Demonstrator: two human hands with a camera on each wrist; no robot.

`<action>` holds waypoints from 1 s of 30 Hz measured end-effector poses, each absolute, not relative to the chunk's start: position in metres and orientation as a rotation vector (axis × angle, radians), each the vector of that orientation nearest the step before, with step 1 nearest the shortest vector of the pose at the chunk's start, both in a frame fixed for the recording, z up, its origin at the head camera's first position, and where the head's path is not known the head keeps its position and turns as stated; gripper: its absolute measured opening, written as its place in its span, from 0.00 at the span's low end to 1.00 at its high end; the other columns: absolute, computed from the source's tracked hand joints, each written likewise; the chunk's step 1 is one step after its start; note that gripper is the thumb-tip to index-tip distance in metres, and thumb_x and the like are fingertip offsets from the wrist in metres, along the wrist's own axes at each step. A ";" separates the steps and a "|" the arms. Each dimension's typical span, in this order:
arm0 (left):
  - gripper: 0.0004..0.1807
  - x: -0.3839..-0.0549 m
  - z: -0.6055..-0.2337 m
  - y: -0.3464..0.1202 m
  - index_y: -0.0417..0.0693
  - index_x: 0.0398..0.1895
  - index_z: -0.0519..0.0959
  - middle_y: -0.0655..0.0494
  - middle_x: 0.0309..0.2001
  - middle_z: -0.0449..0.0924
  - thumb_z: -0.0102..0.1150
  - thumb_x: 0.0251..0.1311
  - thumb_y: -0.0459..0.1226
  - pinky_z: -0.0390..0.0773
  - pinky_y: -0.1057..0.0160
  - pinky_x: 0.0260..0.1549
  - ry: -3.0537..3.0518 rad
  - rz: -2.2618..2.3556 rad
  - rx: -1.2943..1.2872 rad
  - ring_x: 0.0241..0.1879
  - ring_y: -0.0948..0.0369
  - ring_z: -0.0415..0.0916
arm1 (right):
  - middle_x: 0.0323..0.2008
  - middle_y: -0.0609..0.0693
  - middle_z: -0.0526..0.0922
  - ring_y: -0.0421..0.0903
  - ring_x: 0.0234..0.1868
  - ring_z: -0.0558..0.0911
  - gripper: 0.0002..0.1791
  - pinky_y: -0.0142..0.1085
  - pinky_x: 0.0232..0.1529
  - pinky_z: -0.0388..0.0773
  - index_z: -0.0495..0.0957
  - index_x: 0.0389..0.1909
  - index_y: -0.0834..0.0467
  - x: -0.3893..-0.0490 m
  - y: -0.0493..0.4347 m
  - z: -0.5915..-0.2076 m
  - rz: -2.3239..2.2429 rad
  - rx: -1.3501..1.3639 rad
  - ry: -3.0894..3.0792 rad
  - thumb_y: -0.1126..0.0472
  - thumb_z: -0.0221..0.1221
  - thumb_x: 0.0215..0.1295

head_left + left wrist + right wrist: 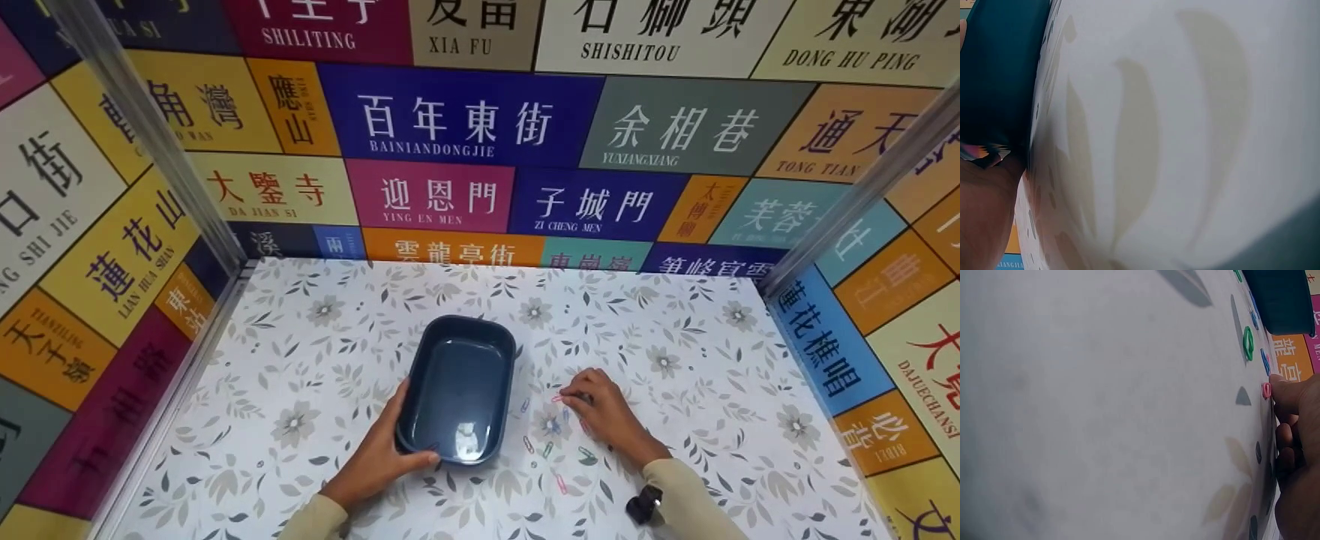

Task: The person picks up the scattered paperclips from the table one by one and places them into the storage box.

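Observation:
A deep blue rectangular dish (pixel 463 390) sits on the floral tablecloth. My left hand (pixel 382 450) grips its near left corner, thumb over the near rim and fingers along the left side. In the left wrist view, part of that hand (pixel 985 208) shows beside the dish's dark wall (pixel 1002 73). To the right of the dish, my right hand (pixel 604 412) pinches a pink paper clip (pixel 557 399) between thumb and fingertips, low over the cloth. Green (pixel 548 450), blue (pixel 525 406) and pink (pixel 561 484) paper clips lie scattered between the dish and this hand.
The white cloth (pixel 330 375) with grey leaves and flowers covers the table. Colourful panels with Chinese place names (pixel 457 112) stand behind and at both sides. Clear upright corner strips (pixel 847 165) join them. A dark band (pixel 643 505) is on the right wrist.

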State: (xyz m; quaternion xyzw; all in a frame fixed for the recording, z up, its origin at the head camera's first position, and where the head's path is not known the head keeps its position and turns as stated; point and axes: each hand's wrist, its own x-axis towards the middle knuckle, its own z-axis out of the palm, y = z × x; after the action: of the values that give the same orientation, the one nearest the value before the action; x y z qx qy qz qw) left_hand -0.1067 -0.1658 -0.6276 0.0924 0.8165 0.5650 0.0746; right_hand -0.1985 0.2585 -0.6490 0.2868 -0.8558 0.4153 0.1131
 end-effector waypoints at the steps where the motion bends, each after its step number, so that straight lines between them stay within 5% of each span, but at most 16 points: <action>1: 0.73 -0.106 -0.628 -0.166 0.53 0.93 0.41 0.49 0.91 0.41 0.87 0.55 0.49 0.45 0.36 0.84 2.450 1.691 0.268 0.88 0.44 0.41 | 0.40 0.49 0.83 0.46 0.41 0.78 0.07 0.34 0.41 0.78 0.92 0.42 0.61 -0.199 0.258 -0.649 1.210 0.841 -2.514 0.73 0.73 0.66; 30: 0.74 -0.107 -0.627 -0.165 0.52 0.93 0.41 0.48 0.91 0.43 0.87 0.55 0.47 0.46 0.36 0.83 2.473 1.716 0.321 0.88 0.44 0.44 | 0.37 0.48 0.86 0.45 0.39 0.80 0.07 0.26 0.42 0.75 0.90 0.34 0.56 -0.187 0.247 -0.626 1.499 0.522 -2.584 0.72 0.73 0.68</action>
State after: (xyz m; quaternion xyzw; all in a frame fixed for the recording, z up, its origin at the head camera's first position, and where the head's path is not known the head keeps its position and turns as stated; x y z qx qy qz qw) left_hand -0.1066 -0.1645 -0.6273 0.1059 0.8157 0.5658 0.0572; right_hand -0.1874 0.2473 -0.6264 0.1718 -0.8508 0.4936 0.0543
